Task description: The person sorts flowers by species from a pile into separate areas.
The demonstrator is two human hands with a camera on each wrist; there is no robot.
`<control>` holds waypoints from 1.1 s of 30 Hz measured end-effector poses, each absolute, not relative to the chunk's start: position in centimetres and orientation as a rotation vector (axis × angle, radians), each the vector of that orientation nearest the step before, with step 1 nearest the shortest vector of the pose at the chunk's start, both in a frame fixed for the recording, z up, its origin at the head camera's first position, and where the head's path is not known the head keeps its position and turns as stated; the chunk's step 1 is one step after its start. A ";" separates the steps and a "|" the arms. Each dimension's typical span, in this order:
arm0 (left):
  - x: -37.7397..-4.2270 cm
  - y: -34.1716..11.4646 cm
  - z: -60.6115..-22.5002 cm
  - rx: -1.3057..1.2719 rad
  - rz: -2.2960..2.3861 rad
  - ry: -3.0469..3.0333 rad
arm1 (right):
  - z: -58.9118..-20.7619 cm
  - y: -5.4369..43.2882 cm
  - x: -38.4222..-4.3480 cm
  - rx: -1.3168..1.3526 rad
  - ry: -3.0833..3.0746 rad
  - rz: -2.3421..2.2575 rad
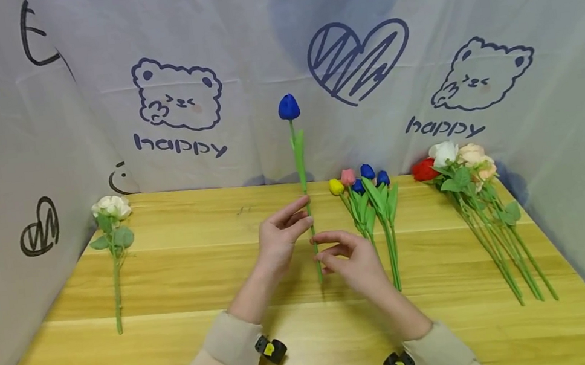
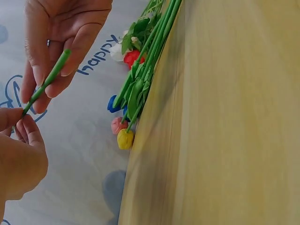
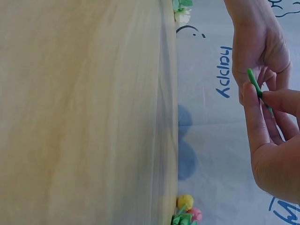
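A blue tulip [image 1: 289, 108] stands upright over the middle of the table, its long green leaf below the bloom. My left hand [image 1: 277, 239] pinches the stem between thumb and fingers, just under the leaf. Lower down, my right hand [image 1: 354, 260] pinches the same stem from the other side. In the left wrist view, the bare lower end of the stem [image 2: 54, 72] sticks out past the fingers. The right wrist view also shows the green stem [image 3: 253, 79] between both hands; the bloom is out of sight there.
Right of the hands lie several tulips [image 1: 376, 196] in yellow, pink and blue. Farther right is a bunch of roses [image 1: 473, 184] in red, white and peach. A single white rose [image 1: 109, 209] lies on the left of the wooden table [image 1: 188, 268]. Behind hangs a printed cloth [image 1: 253, 41].
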State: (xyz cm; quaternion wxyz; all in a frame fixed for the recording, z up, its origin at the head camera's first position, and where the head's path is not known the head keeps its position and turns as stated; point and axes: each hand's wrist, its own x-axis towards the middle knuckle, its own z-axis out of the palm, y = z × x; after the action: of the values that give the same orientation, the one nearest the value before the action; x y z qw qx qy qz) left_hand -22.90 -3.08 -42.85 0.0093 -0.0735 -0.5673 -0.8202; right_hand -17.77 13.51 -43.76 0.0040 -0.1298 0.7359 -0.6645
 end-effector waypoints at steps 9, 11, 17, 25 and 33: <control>-22.8 -3.2 -43.2 -0.310 -2.430 -1.845 | -43.7 13.7 -17.8 -0.411 2.354 -2.060; -22.8 -3.1 -43.1 -0.348 -2.389 -1.852 | -43.6 13.8 -17.7 -0.409 2.360 -2.060; -22.5 -3.6 -42.3 -0.458 -2.257 -1.869 | -43.0 14.3 -17.6 -0.391 2.390 -2.080; -22.3 -6.2 -42.1 -0.499 -2.029 -1.965 | -42.5 16.0 -17.2 -0.327 2.465 -2.075; -22.3 -10.5 -42.2 -0.435 -1.879 -2.062 | -42.3 18.0 -16.9 -0.230 2.499 -2.008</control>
State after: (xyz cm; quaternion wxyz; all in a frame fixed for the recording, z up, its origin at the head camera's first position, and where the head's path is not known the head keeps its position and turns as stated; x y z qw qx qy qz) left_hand -22.29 -10.52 -42.22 0.1582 -0.1522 -0.7212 -0.6571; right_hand -16.92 17.96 -42.29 -0.0364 -0.0715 0.7770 -0.6243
